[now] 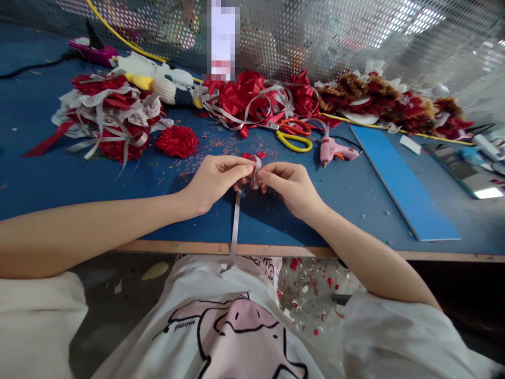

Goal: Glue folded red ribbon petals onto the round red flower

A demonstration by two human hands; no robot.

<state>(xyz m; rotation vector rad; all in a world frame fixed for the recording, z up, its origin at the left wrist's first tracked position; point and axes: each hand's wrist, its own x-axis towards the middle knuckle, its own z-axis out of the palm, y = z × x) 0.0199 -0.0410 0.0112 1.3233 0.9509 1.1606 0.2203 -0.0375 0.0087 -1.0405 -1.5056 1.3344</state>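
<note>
Both of my hands meet over the blue table near its front edge. My left hand [221, 181] pinches a small piece of red ribbon [248, 156], mostly hidden by the fingers. My right hand [290, 184] pinches a narrow silver-white ribbon [256, 171], which loops upright between the two hands and against the red piece. A long end of pale ribbon [235, 221] hangs from under my left hand over the table edge toward my shirt. Whether the ribbon is knotted cannot be seen.
Scissors [294, 138] with orange and yellow handles and a pink glue gun [333, 151] lie beyond my right hand. Red and white ribbon rosettes [114, 113], a red pompom [177, 141] and red ribbon bows [246, 97] lie behind. A blue strip board [406, 184] is at right.
</note>
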